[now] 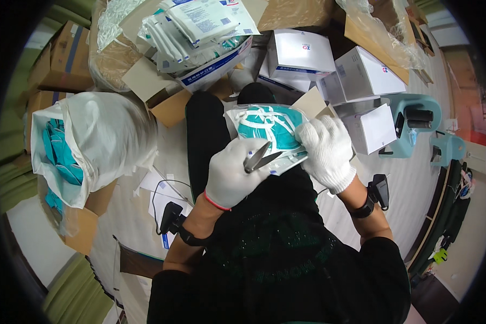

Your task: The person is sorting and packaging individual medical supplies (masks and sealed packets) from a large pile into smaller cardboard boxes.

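Over my lap, both hands hold a transparent plastic pack of teal face masks (270,128) with white straps. My left hand (232,171), in a thin white glove with a red cuff, is closed around its near left side. Dark metal scissors (258,158) also stick out of that hand, lying across the pack's near edge; the rest of them is hidden in the palm. My right hand (328,154), in a white knitted glove, pinches the pack's right edge with curled fingers. Part of a brown cardboard flap (312,102) shows just beyond the pack.
An open box (213,73) heaped with flat white packets stands ahead. At left, a large white sack (113,143) holds teal masks. Several white boxes (301,54) are stacked ahead right, near a light-blue plastic stool (434,102). Papers and a black cable lie on the floor at left.
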`<state>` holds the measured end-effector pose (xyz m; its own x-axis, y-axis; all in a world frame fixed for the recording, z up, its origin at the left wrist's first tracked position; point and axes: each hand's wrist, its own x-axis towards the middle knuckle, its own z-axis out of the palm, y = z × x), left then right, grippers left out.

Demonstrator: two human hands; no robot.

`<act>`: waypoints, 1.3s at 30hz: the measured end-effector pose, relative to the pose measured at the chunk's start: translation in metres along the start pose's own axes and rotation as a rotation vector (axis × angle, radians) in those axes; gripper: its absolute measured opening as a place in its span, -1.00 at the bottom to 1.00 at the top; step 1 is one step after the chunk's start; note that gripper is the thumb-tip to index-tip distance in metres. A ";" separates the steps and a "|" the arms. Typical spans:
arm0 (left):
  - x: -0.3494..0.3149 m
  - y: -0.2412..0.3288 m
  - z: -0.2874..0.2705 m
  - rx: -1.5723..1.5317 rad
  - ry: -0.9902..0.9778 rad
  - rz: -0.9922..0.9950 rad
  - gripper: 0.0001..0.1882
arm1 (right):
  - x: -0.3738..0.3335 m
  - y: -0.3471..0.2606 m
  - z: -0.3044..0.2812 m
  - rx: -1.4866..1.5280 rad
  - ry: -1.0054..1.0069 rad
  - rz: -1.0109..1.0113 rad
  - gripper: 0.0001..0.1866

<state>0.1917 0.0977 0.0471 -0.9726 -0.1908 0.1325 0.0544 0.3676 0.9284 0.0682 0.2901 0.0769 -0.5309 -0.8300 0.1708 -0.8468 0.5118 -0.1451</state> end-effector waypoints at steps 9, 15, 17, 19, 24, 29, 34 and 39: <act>-0.024 -0.024 -0.008 0.020 0.113 0.125 -0.73 | -0.018 0.016 0.001 0.544 0.116 0.217 -0.18; -0.029 -0.025 -0.014 -0.280 0.136 0.018 -0.81 | -0.038 0.031 -0.002 1.092 0.074 0.420 -0.15; -0.027 -0.029 -0.018 -0.351 0.068 0.037 -0.82 | -0.038 0.035 0.007 1.083 0.114 0.214 -0.22; -0.024 -0.029 -0.023 -0.288 -0.075 -0.071 -0.80 | -0.036 0.032 0.013 1.066 0.112 0.208 -0.25; -0.015 -0.017 -0.019 -0.408 -0.180 -0.323 -0.76 | -0.033 0.028 0.016 0.885 0.075 0.162 -0.34; -0.016 -0.030 -0.020 -0.416 -0.058 -0.357 -0.79 | -0.034 0.024 0.013 0.840 -0.022 0.395 -0.46; -0.016 -0.059 -0.027 -0.571 -0.061 -0.295 -0.75 | -0.024 0.018 0.009 1.240 -0.254 0.388 -0.58; -0.015 -0.075 -0.034 -1.004 0.021 -0.401 -0.46 | -0.013 0.059 -0.003 0.532 0.157 -0.194 -0.64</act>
<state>0.2095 0.0423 -0.0124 -0.9572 -0.1500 -0.2474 -0.0977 -0.6371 0.7646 0.0255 0.3317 0.0693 -0.4012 -0.8338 0.3793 -0.8173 0.1389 -0.5592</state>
